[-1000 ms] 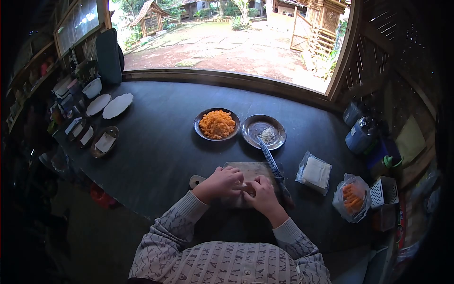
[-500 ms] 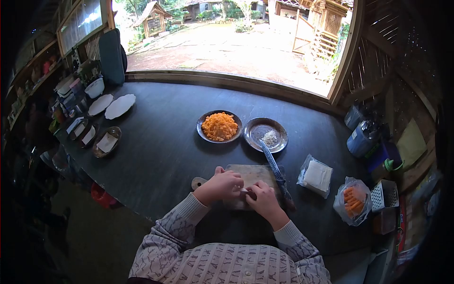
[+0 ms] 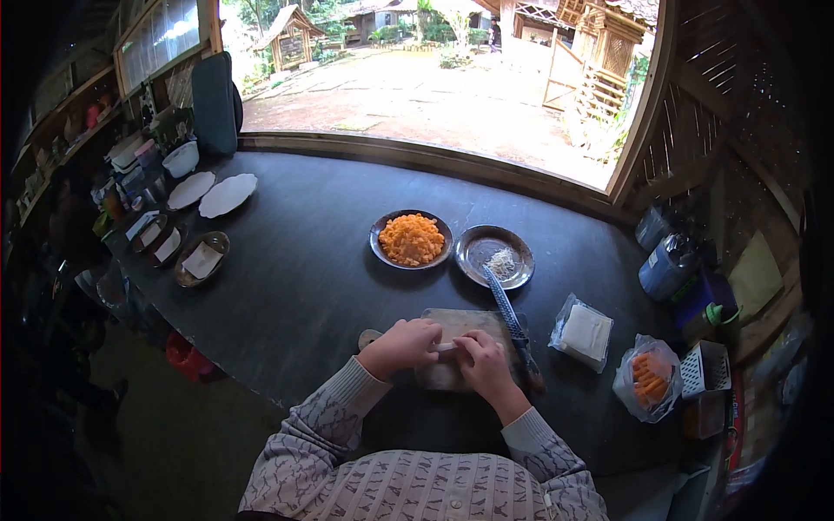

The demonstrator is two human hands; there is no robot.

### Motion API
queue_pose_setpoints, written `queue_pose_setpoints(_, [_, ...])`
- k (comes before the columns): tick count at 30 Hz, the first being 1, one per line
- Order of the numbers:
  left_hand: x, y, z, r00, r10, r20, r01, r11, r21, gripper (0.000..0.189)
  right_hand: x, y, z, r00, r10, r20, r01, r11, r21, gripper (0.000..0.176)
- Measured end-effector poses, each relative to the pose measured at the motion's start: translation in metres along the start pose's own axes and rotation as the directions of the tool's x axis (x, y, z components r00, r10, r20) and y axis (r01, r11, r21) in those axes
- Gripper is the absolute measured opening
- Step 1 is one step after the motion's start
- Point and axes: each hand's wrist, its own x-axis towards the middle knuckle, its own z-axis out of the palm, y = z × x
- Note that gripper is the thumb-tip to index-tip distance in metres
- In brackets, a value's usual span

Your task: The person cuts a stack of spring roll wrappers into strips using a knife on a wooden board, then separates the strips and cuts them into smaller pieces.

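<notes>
Over the wooden cutting board (image 3: 465, 321), my left hand (image 3: 403, 346) and my right hand (image 3: 486, 360) are closed in pinches, one at each end of a small white, elongated piece (image 3: 446, 346). Its exact kind is too small to make out, and the fingertips partly cover it. Beside my right hand lies a knife (image 3: 511, 326) with a patterned blue-grey blade, its tip on the rim of a dark plate (image 3: 469, 271). White shreds (image 3: 501, 261) lie on that plate. To its left, another dark plate (image 3: 376, 252) holds a heap of orange diced food (image 3: 412, 240).
Right of the board are a packet of white square sheets (image 3: 585, 332) and a plastic bag (image 3: 667, 401) of orange sticks. A white basket (image 3: 705, 369) stands beyond. White plates (image 3: 228, 195) and small brown dishes (image 3: 202, 262) sit at the left. A window frame (image 3: 417, 149) borders the table's back.
The white piece between my fingers shows more clearly and my hands sit slightly differently around it. The whole view has shifted a little; things on the table stay put.
</notes>
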Motion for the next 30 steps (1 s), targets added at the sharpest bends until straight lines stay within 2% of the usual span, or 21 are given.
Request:
queue_pose_setpoints(3, [-0.001,-0.005,-0.002,0.998,0.006,-0.056,-0.004,1.000,0.030,0.030,0.003,0.007,0.002,0.998,-0.039,-0.041,0.039,0.999,0.021,0.020])
queue_pose_setpoints(8, [-0.002,-0.010,-0.004,0.986,-0.079,-0.147,0.084,0.996,0.025,0.027,0.004,0.010,0.004,0.997,-0.056,-0.051,0.055,0.998,-0.023,0.026])
queue_pose_setpoints(12, [-0.001,-0.008,-0.005,0.984,-0.076,-0.159,0.084,0.995,0.047,0.025,0.004,0.009,0.006,0.997,-0.061,-0.057,0.056,0.995,-0.077,0.030])
queue_pose_setpoints(21, [0.003,-0.005,-0.001,0.966,0.057,-0.252,-0.042,0.997,0.066,0.018,0.004,0.013,0.007,0.996,-0.018,-0.086,0.015,0.999,-0.041,0.033])
queue_pose_setpoints(23, [0.005,-0.002,0.001,0.919,0.156,-0.361,-0.147,0.988,0.052,0.014,0.005,0.016,0.006,0.985,-0.043,-0.169,0.061,0.993,0.105,0.030])
queue_pose_setpoints(24, [0.007,-0.001,0.003,0.920,0.160,-0.357,-0.151,0.987,0.053,0.014,0.006,0.012,0.002,0.984,-0.038,-0.172,0.057,0.993,0.105,0.030])
queue_pose_setpoints(26, [0.010,0.001,0.008,0.895,0.246,-0.372,-0.294,0.953,-0.078,0.012,0.007,0.001,-0.010,0.942,-0.009,-0.335,0.078,0.978,0.192,0.024])
queue_pose_setpoints(30, [0.009,0.016,0.013,0.903,0.317,-0.289,-0.357,0.929,-0.094,0.015,0.002,-0.001,-0.042,0.943,0.056,-0.327,0.023,0.972,0.234,0.021])
